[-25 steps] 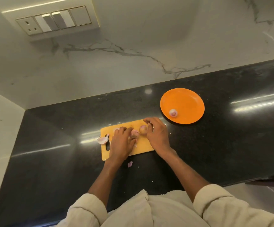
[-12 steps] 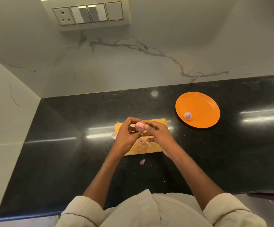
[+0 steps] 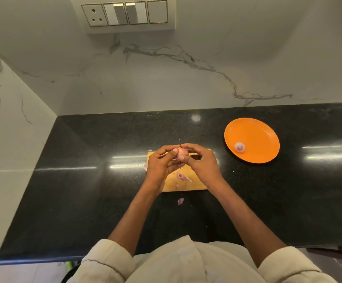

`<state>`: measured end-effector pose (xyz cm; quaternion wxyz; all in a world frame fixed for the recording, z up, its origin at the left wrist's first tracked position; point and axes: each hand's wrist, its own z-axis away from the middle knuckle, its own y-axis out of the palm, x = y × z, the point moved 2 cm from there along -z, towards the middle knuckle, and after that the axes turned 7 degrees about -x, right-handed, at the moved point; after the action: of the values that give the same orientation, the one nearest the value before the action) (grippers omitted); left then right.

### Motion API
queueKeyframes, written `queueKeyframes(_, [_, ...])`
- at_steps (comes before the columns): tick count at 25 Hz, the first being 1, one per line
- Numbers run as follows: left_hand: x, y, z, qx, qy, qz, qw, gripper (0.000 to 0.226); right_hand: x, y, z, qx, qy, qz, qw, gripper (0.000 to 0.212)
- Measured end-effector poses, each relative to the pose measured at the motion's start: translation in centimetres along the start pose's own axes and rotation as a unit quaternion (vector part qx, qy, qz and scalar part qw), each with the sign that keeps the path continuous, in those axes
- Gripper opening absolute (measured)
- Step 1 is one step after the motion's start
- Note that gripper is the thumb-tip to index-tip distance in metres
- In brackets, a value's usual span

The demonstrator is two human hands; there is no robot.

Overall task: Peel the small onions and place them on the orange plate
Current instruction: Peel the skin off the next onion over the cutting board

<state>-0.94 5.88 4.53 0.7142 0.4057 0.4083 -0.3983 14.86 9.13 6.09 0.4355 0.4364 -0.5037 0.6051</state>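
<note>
Both hands pinch one small onion over the cutting board.

Left hand (image 3: 162, 162) and right hand (image 3: 201, 162) hold the small onion (image 3: 180, 154) above the yellow cutting board (image 3: 186, 185). At 2 o'clock, the orange plate (image 3: 258, 133) carries a peeled onion (image 3: 239, 147) on the black surface (image 3: 96, 180).

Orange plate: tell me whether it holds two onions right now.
No, the orange plate holds one onion; both hands pinch another over the board.
</note>
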Motion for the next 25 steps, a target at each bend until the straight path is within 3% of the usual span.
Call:
queueKeyframes(4, [-0.5, 0.2, 0.6, 0.0, -0.002, -0.014, 1.0, 0.021, 0.3, -0.5, 0.2, -0.025, -0.021, 0.005, 0.999, 0.035])
queueKeyframes(8, [-0.9, 0.2, 0.6, -0.042, 0.056, -0.07, 0.995, 0.014, 0.7, -1.2, 0.1, -0.051, -0.054, 0.02, 0.997, 0.036])
queueKeyframes(12, [-2.0, 0.4, 0.8, -0.046, 0.11, -0.159, 0.98, 0.006, 1.5, -1.4, 0.2, -0.05, -0.078, 0.013, 0.996, 0.039])
queueKeyframes(16, [-2.9, 1.3, 0.9, -0.043, 0.155, -0.172, 0.972, 0.006, 2.5, -1.6, 0.4, -0.041, -0.086, -0.014, 0.995, 0.039])
queueKeyframes(22, [-2.2, 0.8, 0.7, -0.072, 0.123, -0.062, 0.988, 0.011, 2.0, -1.1, 0.7, -0.009, 0.049, -0.226, 0.973, 0.036])
queueKeyframes(25, [-1.9, 0.8, 0.6, -0.029, 0.091, -0.032, 0.995, 0.027, 1.8, -1.0, 0.6, -0.003, 0.065, -0.218, 0.974, 0.035])
